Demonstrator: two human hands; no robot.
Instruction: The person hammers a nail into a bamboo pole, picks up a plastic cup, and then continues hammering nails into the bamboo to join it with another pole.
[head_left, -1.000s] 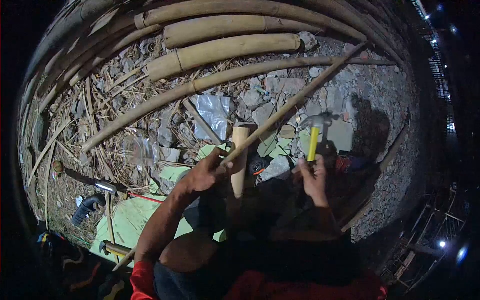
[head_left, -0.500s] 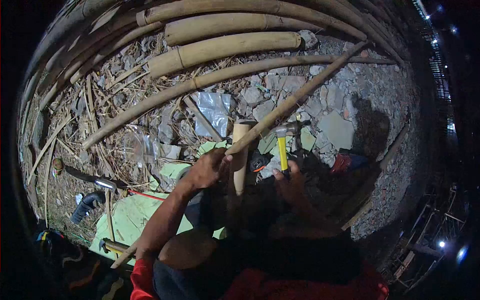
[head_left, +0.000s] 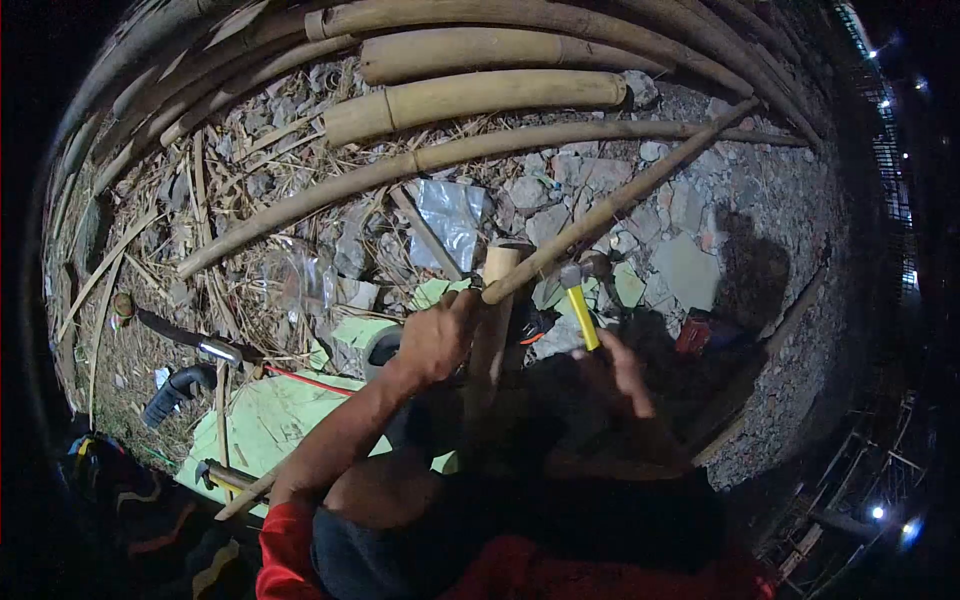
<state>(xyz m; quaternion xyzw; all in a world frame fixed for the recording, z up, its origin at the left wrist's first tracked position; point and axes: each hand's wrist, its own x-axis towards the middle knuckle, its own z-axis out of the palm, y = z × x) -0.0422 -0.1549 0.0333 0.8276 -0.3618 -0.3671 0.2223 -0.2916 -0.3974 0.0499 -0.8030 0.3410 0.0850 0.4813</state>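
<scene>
Near the middle of the view my left hand (head_left: 440, 338) is closed at the near end of a long thin bamboo pole (head_left: 620, 200), which slants up to the right. What the fingertips pinch there is too small to make out. Under that pole end stands a pale wooden post (head_left: 500, 264). To its right, my right hand (head_left: 618, 368) is wrapped round the handle of a hammer (head_left: 580, 312) with a yellow shaft; its lower grip is in shadow. The hammer's head points up, close beside the pole.
Thick bamboo poles (head_left: 480, 102) lie across the back. Rubble and a clear plastic sheet (head_left: 448, 222) are beyond my hands. A machete (head_left: 170, 330), a black curved object (head_left: 178, 394) and a pale green board (head_left: 290, 415) lie at the left. A red object (head_left: 693, 334) is at the right.
The view has shifted slightly, so the scene sits further right. The hammer has tilted, its head leaning left over its handle, and my right hand has turned with it. My left hand stays at the pole's end.
</scene>
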